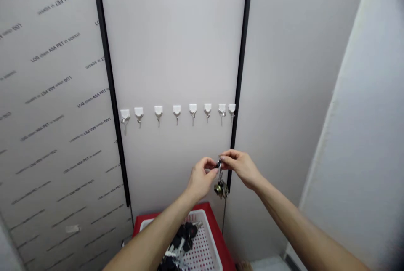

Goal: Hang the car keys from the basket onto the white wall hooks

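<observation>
My left hand (203, 176) and my right hand (240, 166) meet in front of the grey panel, below the right end of a row of hooks. Both are closed, pinching the top of one keychain (220, 178) between thumb and fingers. Its upper end has a dark piece and a metal ring, partly covered by my fingertips. A short chain hangs from it with brass-coloured and greyish round charms at the bottom. Above the hands, several white adhesive hooks (192, 109) with metal prongs are fixed in a line on the panel; nothing hangs on them.
Below my left forearm stands a white perforated basket (208, 237) on a red surface (217, 229). Several black and metallic items, possibly keys, lie in it (184, 237). Black vertical strips (110, 81) edge the panel on both sides. Printed lettering covers the left panel (57, 136).
</observation>
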`<act>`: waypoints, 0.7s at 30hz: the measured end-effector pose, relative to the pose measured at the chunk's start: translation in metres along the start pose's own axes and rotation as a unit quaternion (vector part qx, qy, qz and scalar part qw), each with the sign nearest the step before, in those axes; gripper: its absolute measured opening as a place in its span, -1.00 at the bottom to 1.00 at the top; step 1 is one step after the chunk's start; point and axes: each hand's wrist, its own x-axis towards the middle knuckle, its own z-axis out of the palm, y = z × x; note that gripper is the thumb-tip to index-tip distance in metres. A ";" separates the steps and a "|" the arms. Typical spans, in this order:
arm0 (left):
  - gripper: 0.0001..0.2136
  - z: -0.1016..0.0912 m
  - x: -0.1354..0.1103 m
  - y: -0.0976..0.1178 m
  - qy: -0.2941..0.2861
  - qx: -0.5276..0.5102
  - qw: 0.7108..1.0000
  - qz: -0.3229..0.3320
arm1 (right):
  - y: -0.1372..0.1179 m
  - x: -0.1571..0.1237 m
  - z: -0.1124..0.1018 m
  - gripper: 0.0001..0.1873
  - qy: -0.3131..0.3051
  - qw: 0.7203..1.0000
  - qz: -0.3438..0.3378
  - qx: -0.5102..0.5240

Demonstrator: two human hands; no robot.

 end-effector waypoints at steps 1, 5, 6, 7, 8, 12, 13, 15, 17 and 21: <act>-0.89 0.004 0.007 0.007 0.005 0.009 1.000 0.017 | -0.007 0.005 -0.005 -0.90 0.017 1.000 -0.012 0.010; -0.82 0.015 0.041 0.033 0.010 0.056 0.996 0.070 | -0.036 0.032 -0.020 -0.95 0.087 0.993 -0.062 0.042; -0.79 0.017 0.050 0.038 0.015 0.068 0.995 0.077 | -0.043 0.039 -0.023 -0.96 0.106 0.990 -0.074 0.048; -0.76 0.019 0.058 0.043 0.020 0.078 0.993 0.082 | -0.048 0.046 -0.025 -0.96 0.126 0.987 -0.085 0.055; -0.74 0.021 0.066 0.047 0.025 0.086 0.992 0.086 | -0.052 0.053 -0.027 -0.96 0.145 0.983 -0.095 0.060; -0.68 0.029 0.089 0.061 0.034 0.107 0.990 0.083 | -0.060 0.076 -0.034 -0.94 0.192 0.973 -0.119 0.053; -0.68 0.030 0.093 0.063 0.032 0.111 0.990 0.080 | -0.059 0.080 -0.035 -0.94 0.200 0.971 -0.120 0.048; -0.66 0.034 0.098 0.066 0.032 0.122 0.989 0.073 | -0.058 0.086 -0.038 -0.93 0.215 0.968 -0.121 0.040; -0.65 0.036 0.100 0.065 0.031 0.136 0.988 0.068 | -0.055 0.090 -0.039 -0.91 0.231 0.966 -0.111 0.035; -0.61 0.037 0.100 0.058 0.017 0.163 0.985 0.047 | -0.048 0.094 -0.039 -0.88 0.250 0.964 -0.080 0.027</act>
